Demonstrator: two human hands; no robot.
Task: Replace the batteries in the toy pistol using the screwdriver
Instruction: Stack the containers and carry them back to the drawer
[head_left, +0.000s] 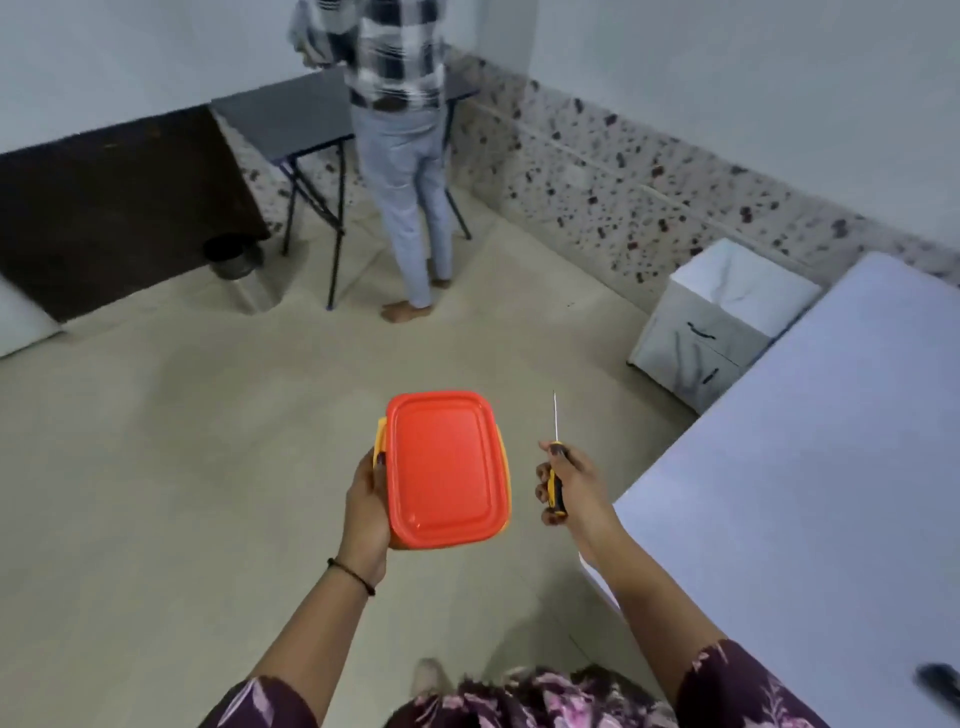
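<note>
Beige floor (208, 467) below, white table (805, 493) at right. Left hand (366, 506) grips orange-lidded box (447, 467), thumb on its edge. Right hand (576, 483): fingers curled round screwdriver (556, 491) handle, shaft pointing away, near the table corner.

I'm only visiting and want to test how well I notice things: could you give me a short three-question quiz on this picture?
1. True or false: the right hand grips the screwdriver with its shaft pointing away from the person's body.
2. What does the left hand hold? A) a container with an orange lid; B) a toy pistol; C) a loose battery.
3. Fill in: the white table stands on the person's ____ side.

Key: 1 true; 2 A; 3 right.
</note>
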